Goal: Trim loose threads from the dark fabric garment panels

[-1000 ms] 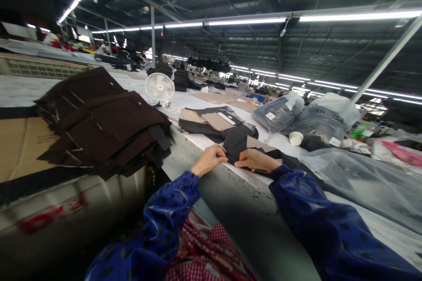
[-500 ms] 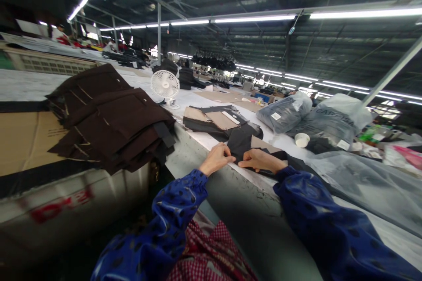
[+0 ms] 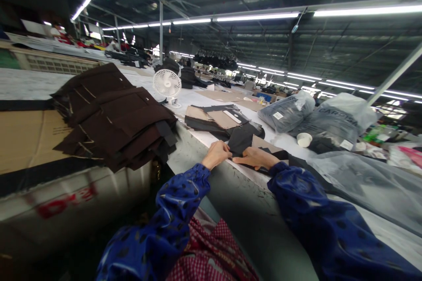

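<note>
A black cut fabric piece [image 3: 240, 140] lies at the near edge of the long white worktable [image 3: 198, 138]. My left hand [image 3: 216, 154] is closed in a pinch on that piece's near corner. My right hand [image 3: 253, 157] rests on the same fabric just beside it, fingers pressed together and pointing left, touching the left hand's fingertips. Both arms wear blue dotted sleeve covers. Behind the piece lies a small stack of black and tan cut pieces [image 3: 217, 119].
A tall pile of dark brown cut fabric [image 3: 112, 118] sits on cardboard at the left. A small white fan [image 3: 167, 84] stands behind it. Plastic-bagged bundles [image 3: 316, 116], a white cup [image 3: 303, 139] and clear plastic sheeting [image 3: 362, 182] lie to the right.
My two hands have drawn closer together on the black piece until the fingertips touch. The view has shifted slightly to the left.
</note>
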The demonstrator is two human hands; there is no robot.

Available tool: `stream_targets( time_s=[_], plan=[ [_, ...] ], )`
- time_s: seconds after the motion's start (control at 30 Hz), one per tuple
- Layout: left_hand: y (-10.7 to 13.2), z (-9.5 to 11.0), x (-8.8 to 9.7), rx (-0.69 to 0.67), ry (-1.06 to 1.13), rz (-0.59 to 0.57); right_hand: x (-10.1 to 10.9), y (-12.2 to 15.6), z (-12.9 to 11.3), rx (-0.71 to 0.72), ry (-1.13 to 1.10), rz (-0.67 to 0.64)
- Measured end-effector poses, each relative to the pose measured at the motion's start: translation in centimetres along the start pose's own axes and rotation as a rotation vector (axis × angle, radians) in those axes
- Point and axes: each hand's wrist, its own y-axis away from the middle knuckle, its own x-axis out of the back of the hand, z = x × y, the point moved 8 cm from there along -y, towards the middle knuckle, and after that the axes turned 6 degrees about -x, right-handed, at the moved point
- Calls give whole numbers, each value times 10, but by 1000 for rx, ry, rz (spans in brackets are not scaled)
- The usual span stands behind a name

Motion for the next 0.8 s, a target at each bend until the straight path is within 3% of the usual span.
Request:
stream_targets(
  time_s=[0.23,0.5,0.6,0.7,0.8],
  plan=[
    [-7,-34,4,67,163,29,-1,-4,2,-54,-22,-77],
    [-2,-23,4,25,289,84,4,-4,-14,-104,56,-77],
    [18,-25,16,2,372,166,3,10,-22,-41,101,-3],
    [55,-39,31,16,411,302,-2,33,-30,58,162,141],
    [91,-49,29,65,484,284,-6,62,-39,215,149,281]
  ],
)
